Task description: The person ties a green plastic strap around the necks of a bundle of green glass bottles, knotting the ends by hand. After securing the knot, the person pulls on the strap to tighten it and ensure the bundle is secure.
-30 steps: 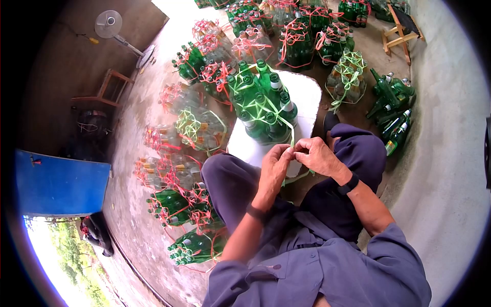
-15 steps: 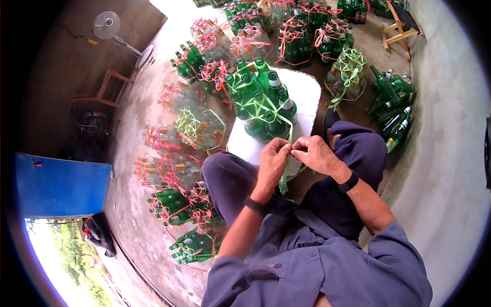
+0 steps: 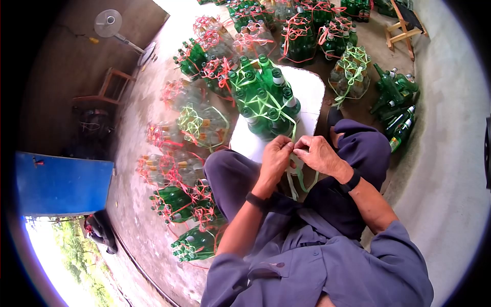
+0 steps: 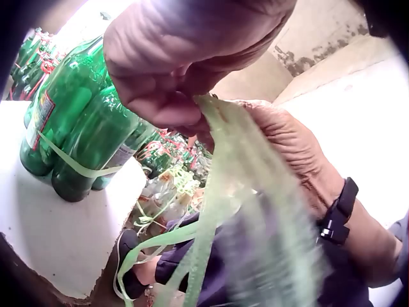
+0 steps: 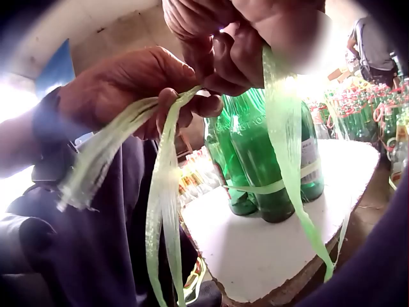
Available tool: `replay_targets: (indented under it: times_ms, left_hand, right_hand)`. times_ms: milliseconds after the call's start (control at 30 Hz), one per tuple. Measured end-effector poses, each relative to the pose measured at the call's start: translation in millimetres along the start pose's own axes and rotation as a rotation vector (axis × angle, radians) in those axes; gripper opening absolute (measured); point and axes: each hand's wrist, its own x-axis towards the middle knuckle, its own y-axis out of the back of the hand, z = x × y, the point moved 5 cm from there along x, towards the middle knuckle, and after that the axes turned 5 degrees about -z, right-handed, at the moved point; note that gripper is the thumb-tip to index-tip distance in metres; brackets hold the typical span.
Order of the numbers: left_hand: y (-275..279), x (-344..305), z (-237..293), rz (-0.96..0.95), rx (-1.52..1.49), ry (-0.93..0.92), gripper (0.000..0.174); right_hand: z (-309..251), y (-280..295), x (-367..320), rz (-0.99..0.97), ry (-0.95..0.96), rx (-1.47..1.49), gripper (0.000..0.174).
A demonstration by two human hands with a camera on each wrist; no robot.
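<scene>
A bundle of green glass bottles stands upright on a white-topped stand, its necks laced together with light green plastic twine. Another band of the twine circles the bottles low down. Close to the near side of the bundle, my left hand pinches the twine between thumb and fingers. My right hand meets it there, thumb and fingertips also pinching twine. Loose flat strands hang below both hands; in the left wrist view some are blurred. The exact spot where the fingertips meet is partly hidden.
Bundles tied with red twine crowd the floor beyond and to the left. One bundle in green twine stands right of the stand. Loose green bottles lie by the wall. A folding stool and a fan are farther off.
Both hands stay together at the twine with small finger shifts. The bunched tail that hung below the left hand half a second ago now shows as separate strands beneath both hands.
</scene>
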Motion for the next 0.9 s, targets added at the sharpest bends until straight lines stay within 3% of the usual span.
replay_targets:
  times_ms: [200, 267, 400, 467, 900]
  left_hand:
    - [5.4, 9.4, -17.7, 0.005, 0.035, -0.013, 0.013]
    - [6.1, 10.4, -18.5, 0.015, 0.075, -0.111, 0.013]
    - [4.5, 7.3, -13.3, 0.001, 0.090, -0.120, 0.014]
    - [3.5, 8.7, -17.7, -0.010, -0.018, -0.110, 0.015]
    - [2.5, -2.1, -14.1, 0.018, -0.194, 0.030, 0.011]
  right_hand:
    - [4.4, -3.6, -0.5, 0.033, 0.068, -0.108, 0.019]
    - [7.0, -3.4, -0.3, 0.033, 0.027, -0.023, 0.019]
    - [6.7, -1.0, -1.0, 0.028, 0.009, 0.061, 0.019]
    - [2.3, 2.9, -2.0, -0.016, -0.052, 0.055, 0.019]
    - [5.8, 7.0, -3.3, 0.009, -0.001, 0.122, 0.018]
